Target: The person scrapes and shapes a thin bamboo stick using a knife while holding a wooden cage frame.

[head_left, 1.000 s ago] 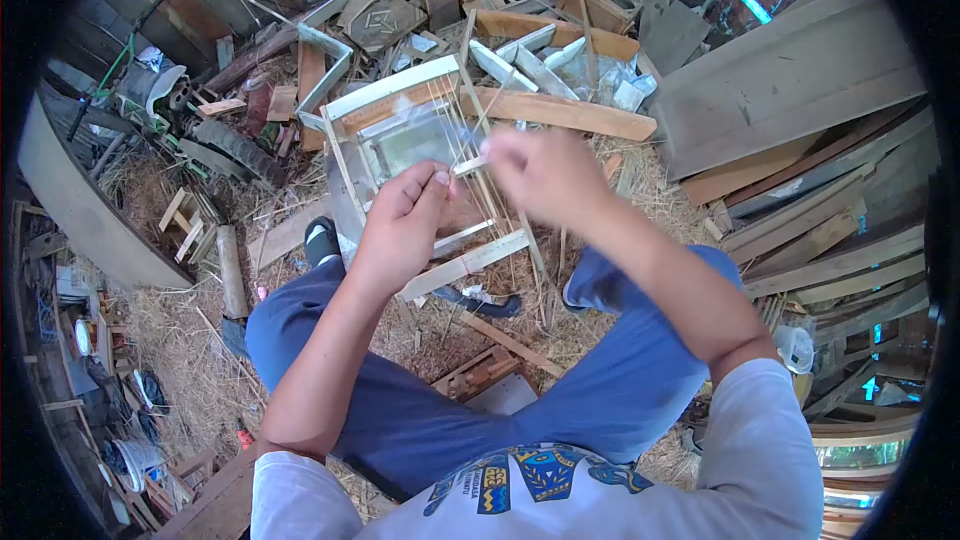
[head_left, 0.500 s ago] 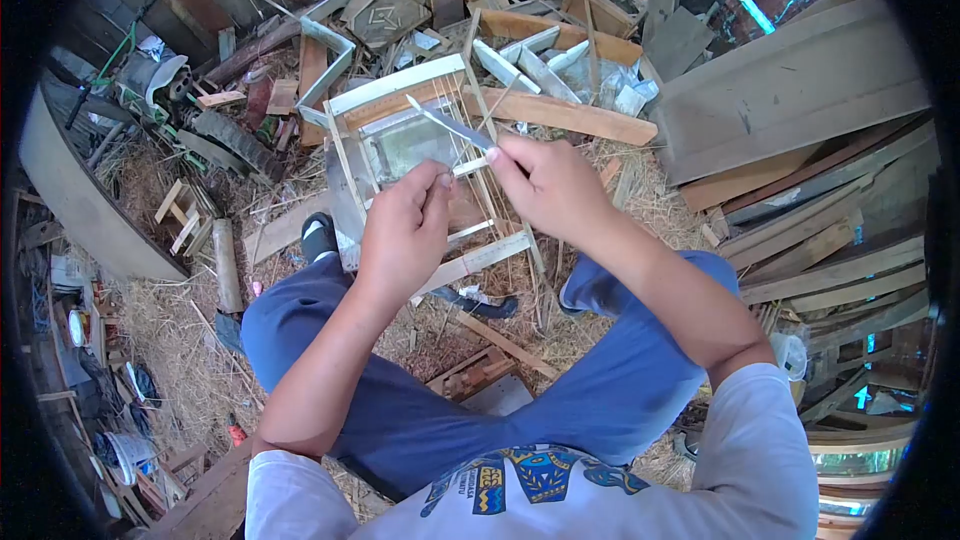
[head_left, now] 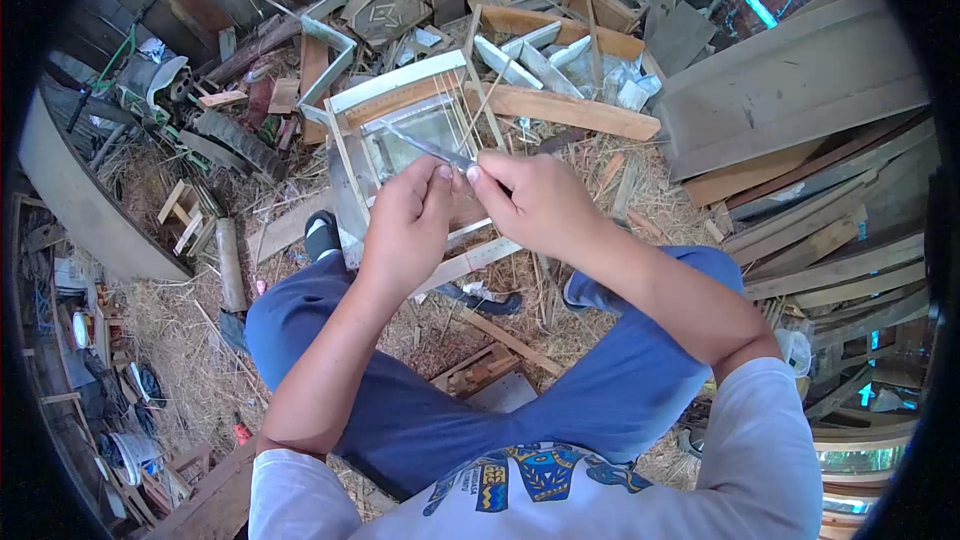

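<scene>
My right hand (head_left: 530,195) is closed on a knife (head_left: 425,146), whose blade points to the upper left, passing just above my left fingertips. My left hand (head_left: 410,215) is closed in a pinch, and a thin strip (head_left: 487,95) appears to rise from between the two hands toward the upper right. Both thumbs are close together. Behind and below the hands stands a light wooden frame (head_left: 398,82) with thin strands or sticks along its right side. The hands hide part of it.
Wood scraps and planks (head_left: 565,110) lie beyond the frame. A large board (head_left: 790,85) leans at the right above stacked timber (head_left: 840,270). A curved panel (head_left: 95,190) stands at the left. Dry straw (head_left: 190,340) covers the ground around my legs.
The knife was blurred, then sharp above the frame; now it has come down and left to my left fingertips. My left hand has stayed nearly in place.
</scene>
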{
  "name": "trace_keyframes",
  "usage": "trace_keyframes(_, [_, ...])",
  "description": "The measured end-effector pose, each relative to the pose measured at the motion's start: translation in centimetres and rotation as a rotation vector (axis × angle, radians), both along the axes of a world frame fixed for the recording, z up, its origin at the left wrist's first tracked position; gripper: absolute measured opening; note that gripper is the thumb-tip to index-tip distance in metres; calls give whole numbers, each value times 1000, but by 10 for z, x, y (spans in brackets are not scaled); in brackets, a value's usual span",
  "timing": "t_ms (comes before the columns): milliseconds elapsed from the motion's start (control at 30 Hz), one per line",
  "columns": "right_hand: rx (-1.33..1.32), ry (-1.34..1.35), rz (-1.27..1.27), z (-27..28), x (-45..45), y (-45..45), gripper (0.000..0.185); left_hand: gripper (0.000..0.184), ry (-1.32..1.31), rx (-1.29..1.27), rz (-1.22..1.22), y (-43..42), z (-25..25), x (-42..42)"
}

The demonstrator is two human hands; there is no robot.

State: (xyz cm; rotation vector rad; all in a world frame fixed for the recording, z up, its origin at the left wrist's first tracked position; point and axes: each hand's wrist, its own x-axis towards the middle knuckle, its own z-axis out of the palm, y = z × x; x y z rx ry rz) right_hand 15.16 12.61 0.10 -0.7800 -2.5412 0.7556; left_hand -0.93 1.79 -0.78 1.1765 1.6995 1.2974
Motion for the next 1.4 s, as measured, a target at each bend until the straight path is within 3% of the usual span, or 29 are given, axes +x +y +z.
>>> trace_keyframes(133, [-108, 2, -167, 9, -2, 29, 22, 25, -18, -57, -1, -2, 4, -2])
trace_keyframes(300, [18, -17, 16, 3, 1, 6, 24, 27, 8, -9, -7, 0, -1, 0])
trace_keyframes(400, [-75, -16, -207, 7, 2, 43, 21, 28, 33, -49, 1, -3, 4, 1])
trace_keyframes(500, [-32, 46, -140, 0, 6, 21, 23, 27, -89, -80, -40, -1, 6, 2])
trace_keyframes(533, [-53, -68, -59, 3, 7, 12, 24, 26, -121, -48, -40, -1, 5, 3])
trace_keyframes(700, [-151, -41, -216, -1, 7, 42, 24, 24, -84, -11, -24, 0, -4, 2])
trace_keyframes(833, [-63, -91, 9, 3, 11, 11, 24, 23, -283, -48, -74, 5, -7, -3])
trace_keyframes(900, [-57, 12, -94, 1, 10, 23, 26, 22, -340, -56, -93, 3, -6, -6])
trace_keyframes(1000, [-18, -38, -222, 2, 12, 51, 27, 23, -416, -179, -125, -1, 14, -4])
trace_keyframes(1100, [-2, -26, -9, 1, 12, 10, 30, 22, -439, -248, -71, 0, 17, -3])
trace_keyframes(1167, [-60, -86, -27, 3, 8, 22, 31, 22, -510, -229, -91, 1, 17, -7])
trace_keyframes(1233, [-17, 87, -154, -3, 6, 53, 26, 21, -592, -210, -109, -2, 18, -8])
trace_keyframes(1400, [2, -61, -70, 4, 10, 21, 36, 21, -663, -276, -178, -4, 18, -11])
